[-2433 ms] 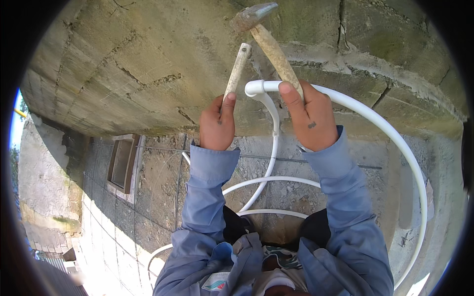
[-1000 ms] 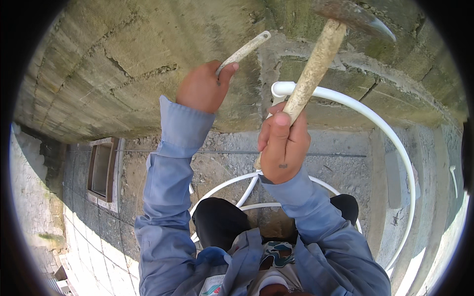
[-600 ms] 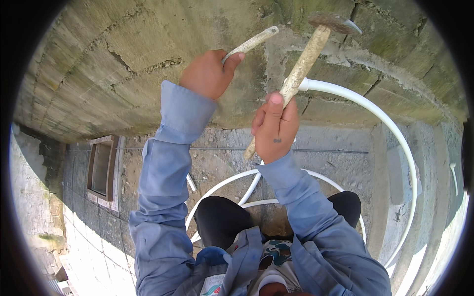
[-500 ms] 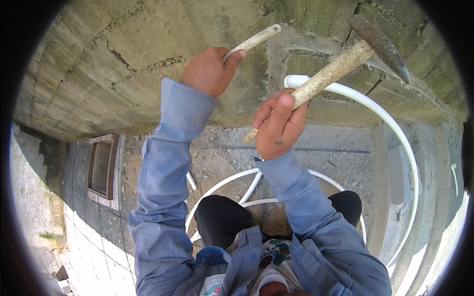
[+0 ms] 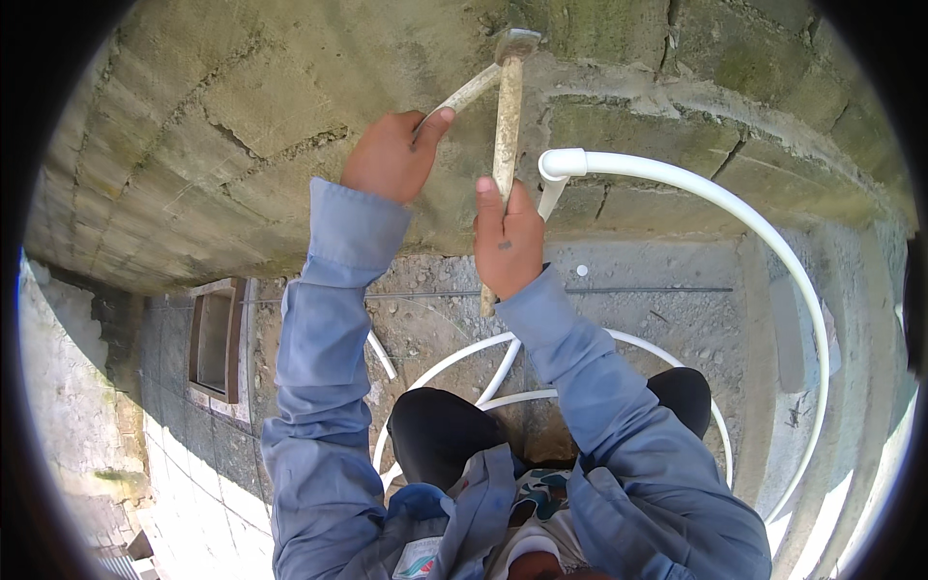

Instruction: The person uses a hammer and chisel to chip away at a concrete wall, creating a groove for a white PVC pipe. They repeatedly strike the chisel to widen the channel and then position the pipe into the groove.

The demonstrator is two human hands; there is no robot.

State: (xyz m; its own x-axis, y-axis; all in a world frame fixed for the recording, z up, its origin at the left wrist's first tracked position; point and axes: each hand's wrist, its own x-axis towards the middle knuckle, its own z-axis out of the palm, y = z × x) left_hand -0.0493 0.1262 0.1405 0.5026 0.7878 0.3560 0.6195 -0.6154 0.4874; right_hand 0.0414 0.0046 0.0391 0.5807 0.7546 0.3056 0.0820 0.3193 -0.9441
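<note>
My right hand point(image 5: 508, 240) is closed round the wooden handle of a hammer point(image 5: 507, 126), which points up toward the block wall point(image 5: 290, 87). The hammer's metal head covers the far end of a narrow pale strip point(image 5: 470, 90), and whether they touch is hard to tell. Pinched between thumb and fingers, the strip's near end sits in my left hand point(image 5: 391, 155). To the right of the hammer, a white pipe elbow point(image 5: 563, 163) stands near the wall, joined to a long curved white pipe point(image 5: 715, 186).
More white pipe point(image 5: 445, 362) loops on the rubble-strewn ground round my knees. A short white pipe piece point(image 5: 382, 355) lies left of it. A thin bar point(image 5: 657, 290) runs along the ground below the wall. At left is a wooden frame point(image 5: 215, 340); a ledge point(image 5: 797, 338) lies right.
The hammer has swung left and turned upright, its head now over the strip's far end. My right hand moved left with it. My left hand has shifted slightly left and down.
</note>
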